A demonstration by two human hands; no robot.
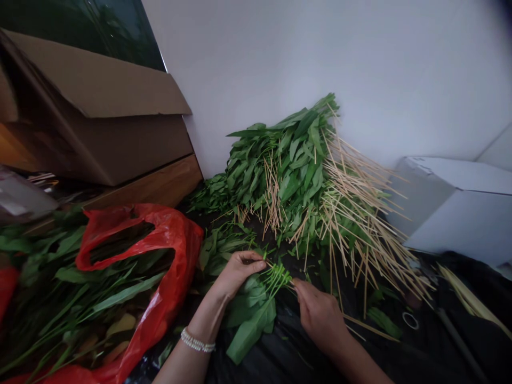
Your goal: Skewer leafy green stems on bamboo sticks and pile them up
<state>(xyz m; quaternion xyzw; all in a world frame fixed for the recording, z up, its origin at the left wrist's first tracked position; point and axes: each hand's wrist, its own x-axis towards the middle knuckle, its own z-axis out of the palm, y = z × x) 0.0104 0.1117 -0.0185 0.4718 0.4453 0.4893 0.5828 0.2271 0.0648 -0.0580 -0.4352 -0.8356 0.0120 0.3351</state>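
Left grip [238,272] on leaf bundle [253,314], seemingly pinched (stems up-right)

The left hand [236,272], a bead bracelet [197,341] on its wrist, pinches a small bunch of leaves [254,314] at the stems. The right hand [320,314] lies back-up with its fingertips at the stem ends, but its grip is hidden. Both work over a black sheet [288,352]. Behind them a pile of leaves [288,165] leans on the white wall, with thin wooden skewers [360,213] fanning out of it. To the left a red plastic bag [172,250] holds more greens, below a cardboard box [100,117]. A white box [460,208] sits far right.
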